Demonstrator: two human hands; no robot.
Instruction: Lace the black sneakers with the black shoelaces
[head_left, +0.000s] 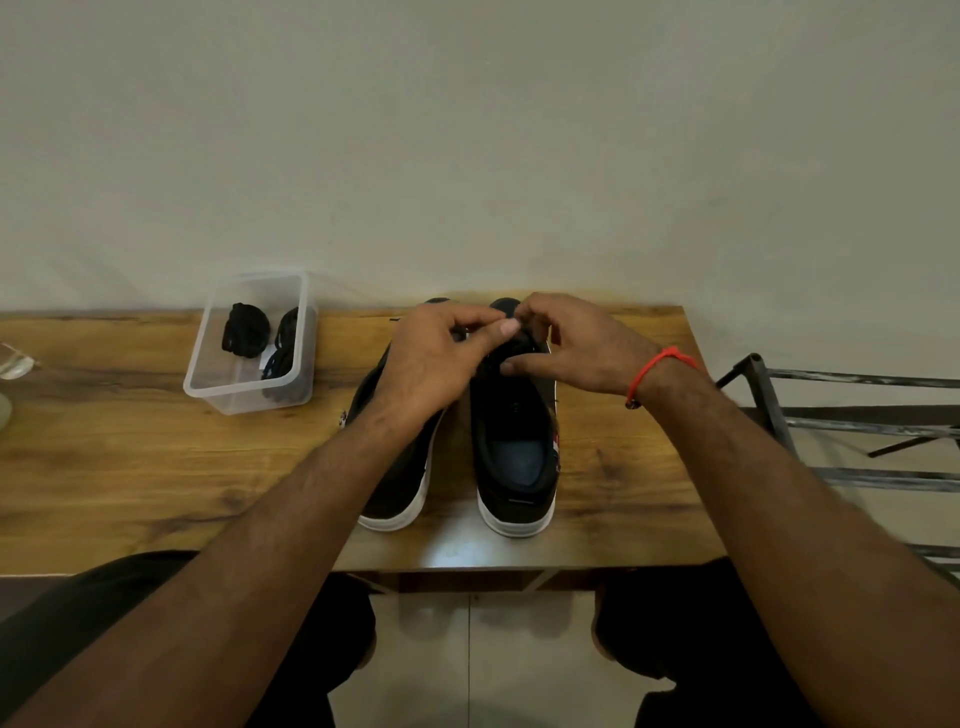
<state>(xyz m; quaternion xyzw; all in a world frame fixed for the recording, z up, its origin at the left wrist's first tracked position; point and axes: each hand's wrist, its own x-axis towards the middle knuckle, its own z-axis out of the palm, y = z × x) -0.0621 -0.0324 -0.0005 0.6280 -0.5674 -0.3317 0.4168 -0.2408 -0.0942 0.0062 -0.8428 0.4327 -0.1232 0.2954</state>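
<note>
Both forearms bare, no sleeves in view. Right hand (576, 348): thin red cord bracelet (655, 370) at the wrist, small dark bead or knot hanging on its underside. Left hand (441, 358): nothing worn. Dark trousers (691, 623) on both legs.

A wooden counter (156, 467) stands against a pale wall (467, 130). A metal rack (857, 415) is at its right. Tiled floor (467, 649) lies below.
</note>
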